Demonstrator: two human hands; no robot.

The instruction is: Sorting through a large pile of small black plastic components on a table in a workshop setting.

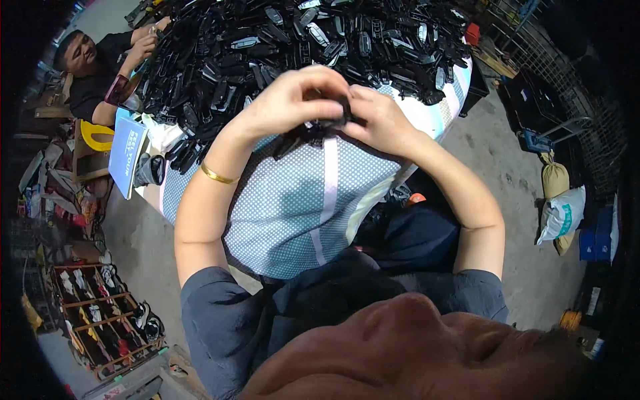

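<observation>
Above the near edge of a heaped table, my hands meet over a small black plastic part [344,112]. My left hand [297,100], with a gold bracelet at the wrist, has its fingers curled and thumb pressed toward the part. From the other side, my right hand [381,121] closes on the same part with bent fingers. The part's exact shape is mostly hidden by the fingers. Just beyond lies a wide pile of glossy black elongated plastic pieces [257,50]. A dotted grey-blue cloth [287,207] with pale stripes drapes below my hands.
At the left a co-worker [90,73] reaches to the pile's edge. A blue flat box [125,155] stands at the table's left side, near a yellow ring [97,136]. A wooden rack [107,323] is on the floor lower left; sacks [562,212] and a blue box [595,243] are right.
</observation>
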